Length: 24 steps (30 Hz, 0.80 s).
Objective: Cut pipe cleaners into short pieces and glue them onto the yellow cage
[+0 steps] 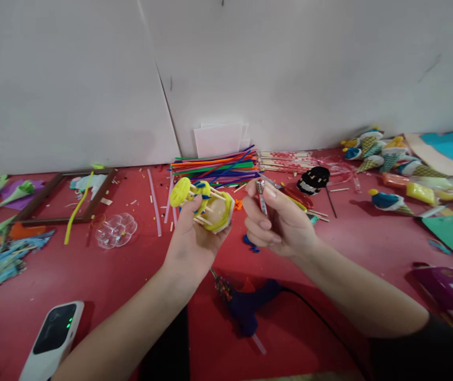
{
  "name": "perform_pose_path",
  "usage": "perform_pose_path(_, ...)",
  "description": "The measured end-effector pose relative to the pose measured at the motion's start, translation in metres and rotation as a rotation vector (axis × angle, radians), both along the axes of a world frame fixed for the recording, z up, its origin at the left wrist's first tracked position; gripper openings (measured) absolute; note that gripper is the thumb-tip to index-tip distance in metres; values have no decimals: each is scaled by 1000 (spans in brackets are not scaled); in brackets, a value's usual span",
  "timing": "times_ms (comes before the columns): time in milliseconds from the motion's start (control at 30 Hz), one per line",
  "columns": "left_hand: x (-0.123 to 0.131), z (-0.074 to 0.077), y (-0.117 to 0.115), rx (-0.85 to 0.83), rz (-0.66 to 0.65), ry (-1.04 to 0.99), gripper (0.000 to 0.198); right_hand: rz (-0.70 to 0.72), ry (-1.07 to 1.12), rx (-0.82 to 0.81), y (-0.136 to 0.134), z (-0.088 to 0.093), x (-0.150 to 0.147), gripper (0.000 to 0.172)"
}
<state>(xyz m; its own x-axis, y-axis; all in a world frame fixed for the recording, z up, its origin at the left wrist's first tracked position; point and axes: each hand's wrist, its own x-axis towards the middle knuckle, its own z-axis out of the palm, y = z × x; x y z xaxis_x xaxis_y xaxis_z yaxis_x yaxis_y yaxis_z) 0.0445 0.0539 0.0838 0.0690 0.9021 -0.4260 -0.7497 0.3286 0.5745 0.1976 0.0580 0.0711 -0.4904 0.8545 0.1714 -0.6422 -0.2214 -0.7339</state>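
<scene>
My left hand (195,241) is closed round a small yellow craft piece (220,209) made of wooden sticks, with a round yellow disc at one end and blue bits in the middle. To its right, my right hand (280,219) pinches a slim red and silver tube (262,196), held upright between thumb and fingers. The tube and the craft piece are apart. Beneath my hands, a dark blue glue gun (246,307) lies on the red table (119,280), a clear glue stick poking from its back.
Colourful pipe cleaners (214,168) lie at the back by the wall. A wooden frame (55,219) and clear palette (116,230) are on the left, a white device (54,338) nearer. Right are a black piece (314,180), cone figures (389,202) and a purple object (446,293). The glue gun's cord runs right.
</scene>
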Motion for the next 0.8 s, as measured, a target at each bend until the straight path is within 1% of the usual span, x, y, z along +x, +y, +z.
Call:
perform_pose_path(133, -2, 1, 1, 24, -26, 17, 14, -42, 46, 38, -2, -4, -6, 23)
perform_pose_path(233, -4, 1, 2, 53, -30, 25, 15, -147, 30, 92, 0, -7, -10, 26)
perform_pose_path(333, -4, 1, 2, 52, -10, 25, 11, -222, -13, 104, 2, -7, -12, 30)
perform_pose_path(400, -5, 2, 2, 47, -6, 17, 10, -236, -39, 86, 2, -6, -11, 28)
perform_pose_path(500, -6, 2, 1, 61, -40, 5, 12, -199, -82, 74, -1, -2, -8, 22)
perform_pose_path(567, -8, 2, 1, 79, -73, 4, 15, -164, -122, 94, -4, 1, -6, 22)
perform_pose_path(633, -8, 2, 1, 83, -85, 11, 17, -159, -152, 110, -8, 5, -6, 22)
perform_pose_path(800, -6, 4, 2, 44, 17, 38, 12, -262, -91, 96, -18, 10, -9, 12)
